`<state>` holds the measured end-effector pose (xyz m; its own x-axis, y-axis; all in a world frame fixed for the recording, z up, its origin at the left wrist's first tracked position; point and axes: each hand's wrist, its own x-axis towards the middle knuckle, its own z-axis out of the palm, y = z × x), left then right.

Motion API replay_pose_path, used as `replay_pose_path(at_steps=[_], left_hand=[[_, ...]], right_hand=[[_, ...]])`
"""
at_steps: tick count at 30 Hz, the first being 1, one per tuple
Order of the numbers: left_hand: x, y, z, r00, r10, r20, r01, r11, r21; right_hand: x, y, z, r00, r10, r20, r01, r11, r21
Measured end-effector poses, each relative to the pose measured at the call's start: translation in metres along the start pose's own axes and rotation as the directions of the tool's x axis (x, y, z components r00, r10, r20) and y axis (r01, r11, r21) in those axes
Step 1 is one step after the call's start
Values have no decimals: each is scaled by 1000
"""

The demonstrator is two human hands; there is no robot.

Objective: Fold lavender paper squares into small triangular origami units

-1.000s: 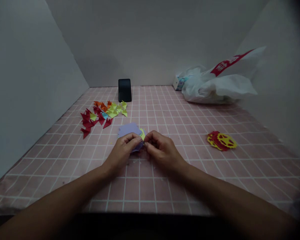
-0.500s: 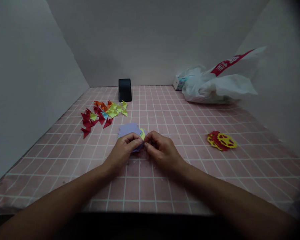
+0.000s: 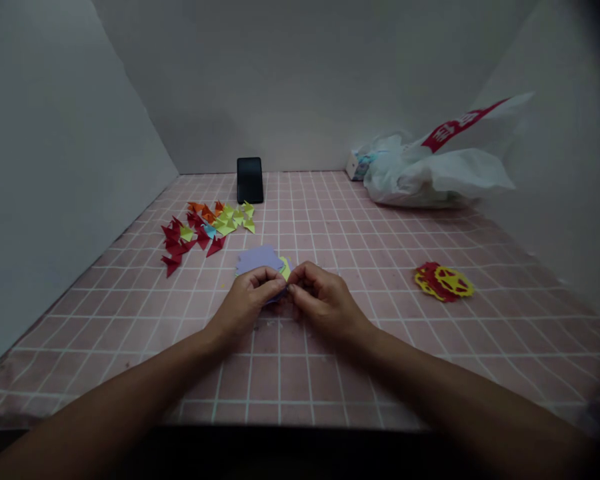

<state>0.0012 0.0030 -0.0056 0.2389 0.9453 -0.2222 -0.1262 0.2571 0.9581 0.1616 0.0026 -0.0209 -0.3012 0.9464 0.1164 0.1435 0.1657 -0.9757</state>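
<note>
Plastic bag (image 3: 430, 181): white, crumpled, red-banded; contents hidden.
Purple paper (image 3: 259, 257): flat, on the gridded desk (image 3: 293, 380), partly hidden by the left hand (image 3: 244, 297).
Grip: fingertips of left and right hand (image 3: 331, 301) nearly meet; cannot tell what they pinch.

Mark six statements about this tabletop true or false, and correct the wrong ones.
1. The fingers of the left hand and right hand are close together. True.
2. The red and yellow cutouts lie left of both hands. False: the cutouts lie to the right.
3. The purple paper is partly hidden behind the left hand. True.
4. The folded paper shapes are all red. False: orange, yellow-green and blue ones are there too.
5. The white plastic bag carries a red band. True.
6. The tablecloth is striped. False: it has a grid.
</note>
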Motion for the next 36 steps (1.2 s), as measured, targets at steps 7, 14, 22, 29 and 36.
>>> replay_pose_path(at_steps=[7,14,22,29,36], left_hand=[[2,-3,-1,1000,4,3,-4,1000,1],[2,-4,-2,1000,12,10,-12,1000,16],[3,-5,-1,999,51,-14,-50,995,90],[1,-3,-1,997,79,-2,-78,988,135],[1,0,-2,998,68,12,-69,990,124]], right_hand=[[0,3,1,999,49,7,-49,995,92],[0,4,2,998,69,12,-70,984,167],[1,2,3,996,85,21,-88,971,221],[1,0,2,996,83,17,-85,973,214],[2,-4,1,992,120,31,-124,951,283]])
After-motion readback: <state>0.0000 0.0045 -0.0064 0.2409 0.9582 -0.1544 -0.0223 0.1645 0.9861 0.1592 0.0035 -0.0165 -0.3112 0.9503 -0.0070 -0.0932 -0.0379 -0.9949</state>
